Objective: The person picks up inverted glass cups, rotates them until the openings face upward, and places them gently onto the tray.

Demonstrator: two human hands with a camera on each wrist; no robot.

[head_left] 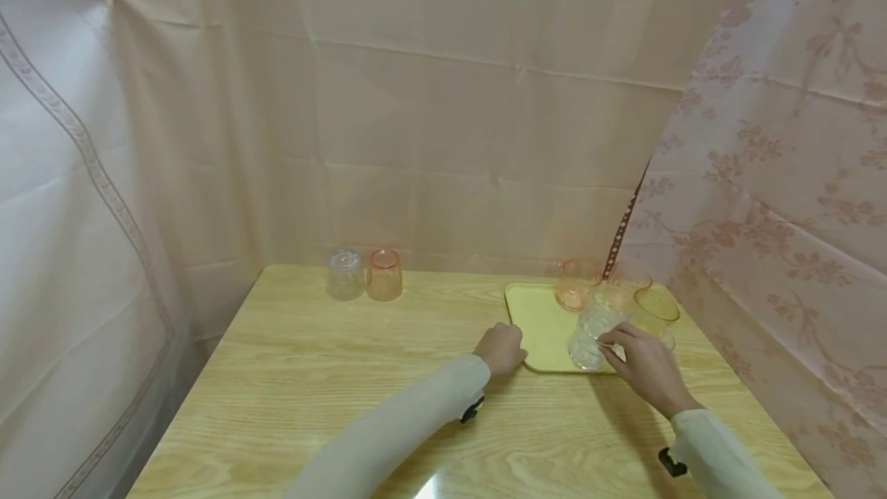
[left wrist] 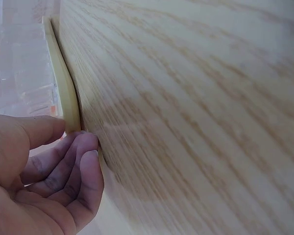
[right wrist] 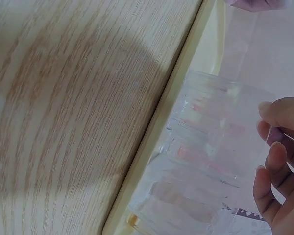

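My left hand (head_left: 501, 349) grips the near left corner of a yellow tray (head_left: 540, 329). In the left wrist view its thumb and curled fingers close around the tray's edge (left wrist: 64, 83). On the tray's near side, a clear glass (head_left: 585, 349) stands upright. My right hand (head_left: 646, 366) pinches that glass by its top rim between thumb and forefinger, as the right wrist view also shows. More upright glasses crowd the tray's right part: an orange glass (head_left: 574, 295) at the back, a yellow glass (head_left: 657, 308) at the right, and other clear ones, partly hidden.
Two upside-down glasses, one pale bluish (head_left: 345, 276) and one pinkish orange (head_left: 384, 276), stand side by side at the back left of the wooden table (head_left: 312, 360). Curtains (head_left: 430, 114) hang behind the table and along both sides.
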